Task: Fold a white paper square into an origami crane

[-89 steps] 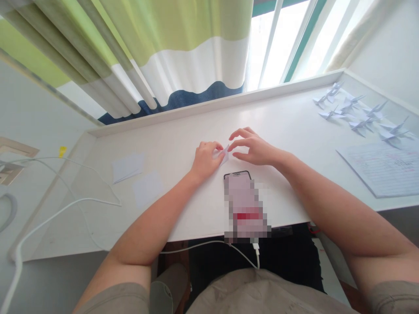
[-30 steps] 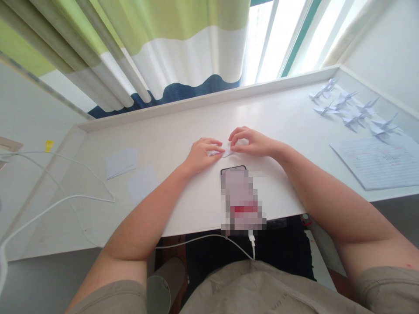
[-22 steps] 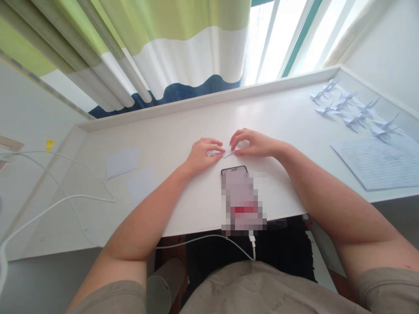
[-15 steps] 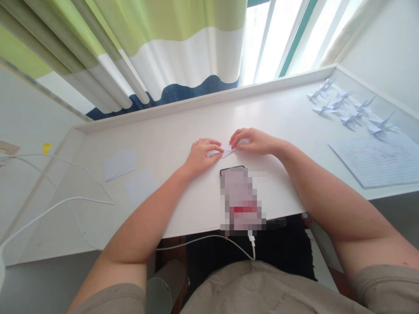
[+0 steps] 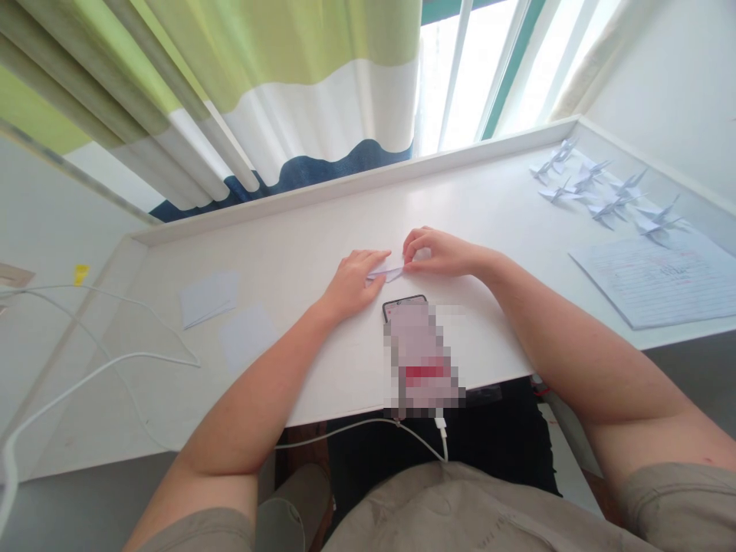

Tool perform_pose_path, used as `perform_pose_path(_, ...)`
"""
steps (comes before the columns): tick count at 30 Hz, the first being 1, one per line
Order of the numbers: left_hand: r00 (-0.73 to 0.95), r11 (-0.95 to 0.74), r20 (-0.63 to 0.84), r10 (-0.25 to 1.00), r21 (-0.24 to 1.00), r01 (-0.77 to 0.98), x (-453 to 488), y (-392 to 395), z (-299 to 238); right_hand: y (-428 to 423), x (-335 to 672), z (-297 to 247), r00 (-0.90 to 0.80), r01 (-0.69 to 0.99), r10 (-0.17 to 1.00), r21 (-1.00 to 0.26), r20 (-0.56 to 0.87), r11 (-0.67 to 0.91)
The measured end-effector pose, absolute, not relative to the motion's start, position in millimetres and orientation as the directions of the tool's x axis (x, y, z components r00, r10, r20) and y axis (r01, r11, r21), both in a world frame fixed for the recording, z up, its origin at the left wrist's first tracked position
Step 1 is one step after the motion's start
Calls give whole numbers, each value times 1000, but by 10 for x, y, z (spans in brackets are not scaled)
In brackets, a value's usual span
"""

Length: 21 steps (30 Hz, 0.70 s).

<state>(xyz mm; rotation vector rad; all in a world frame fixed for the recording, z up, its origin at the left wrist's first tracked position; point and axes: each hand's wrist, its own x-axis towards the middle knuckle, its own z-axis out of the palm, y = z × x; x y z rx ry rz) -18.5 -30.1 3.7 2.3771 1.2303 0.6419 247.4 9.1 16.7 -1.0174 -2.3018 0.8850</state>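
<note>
A small piece of white paper [image 5: 387,271], folded into a narrow, flattened shape, lies low on the white counter [image 5: 488,207], near the middle and close to the front edge. Only a short strip of it shows. Its left part is covered by the outstretched fingers of the left hand [image 5: 352,282]; whether that hand pinches it or only presses on it cannot be told. Its right end is pinched by the curled fingertips of the right hand [image 5: 437,253]. Its folds are too small to make out.

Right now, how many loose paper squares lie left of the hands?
2: the far paper square, and the near paper square toward the front edge. The far one may be a stack hiding more.
</note>
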Motion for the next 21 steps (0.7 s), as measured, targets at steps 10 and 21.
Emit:
perform_pose_path(10,328,-201,64,942,893,403,-146,-329,105,-5,2248,211,-481,347,829,-806,286,479)
perform_pose_path(21,213,39,-23,977,997,-72,20,-435,209,-122,2065,276,-358,254,836,-818,416,516)
